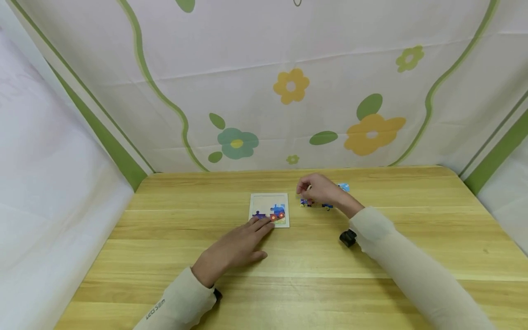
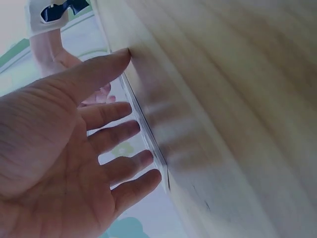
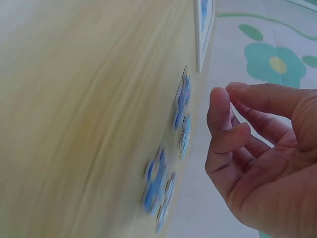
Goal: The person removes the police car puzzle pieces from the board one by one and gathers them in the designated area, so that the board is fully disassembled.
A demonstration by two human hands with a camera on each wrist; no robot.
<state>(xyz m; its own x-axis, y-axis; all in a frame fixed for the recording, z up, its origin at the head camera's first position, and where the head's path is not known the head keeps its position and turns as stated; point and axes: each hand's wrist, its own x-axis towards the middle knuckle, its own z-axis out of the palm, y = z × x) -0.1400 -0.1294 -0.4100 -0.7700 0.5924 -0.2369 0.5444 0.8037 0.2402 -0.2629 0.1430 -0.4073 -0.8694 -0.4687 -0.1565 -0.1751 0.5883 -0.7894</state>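
Note:
A square puzzle board [image 1: 268, 198] with a pale frame has a few train-picture pieces [image 1: 279, 211] in its lower part. My left hand [image 1: 237, 247] lies with straight fingers over the board's lower edge, thumb spread to the side; its palm is bare in the left wrist view [image 2: 74, 148]. To the right of the board, my right hand [image 1: 323, 189] is above loose puzzle pieces [image 1: 327, 206]. In the right wrist view its fingers are curled, thumb and forefinger tips close together [image 3: 262, 139], with no piece visible between them. Several blue pieces [image 3: 155, 181] lie beside it.
The wooden table [image 1: 305, 284] ends in back at a white cloth [image 1: 247, 55] printed with flowers and green lines. More cloth hangs at both sides. A black wrist device [image 1: 348, 238] shows at the right sleeve. A light blue piece [image 1: 343, 187] lies behind the right wrist.

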